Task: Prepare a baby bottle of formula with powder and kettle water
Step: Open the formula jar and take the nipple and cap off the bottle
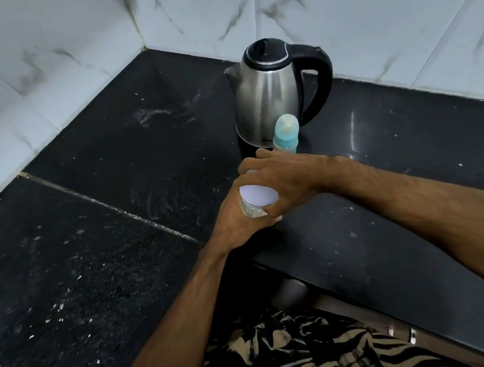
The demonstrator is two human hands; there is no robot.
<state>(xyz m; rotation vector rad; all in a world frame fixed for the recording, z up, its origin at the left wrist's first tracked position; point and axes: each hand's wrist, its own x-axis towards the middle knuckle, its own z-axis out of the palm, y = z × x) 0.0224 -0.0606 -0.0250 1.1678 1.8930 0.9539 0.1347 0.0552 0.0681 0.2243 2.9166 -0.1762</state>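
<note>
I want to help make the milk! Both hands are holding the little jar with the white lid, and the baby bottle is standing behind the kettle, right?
Nearly. The head view shows both hands, left hand and right hand, on the little jar, but the baby bottle stands in front of the kettle, not behind it.
</note>
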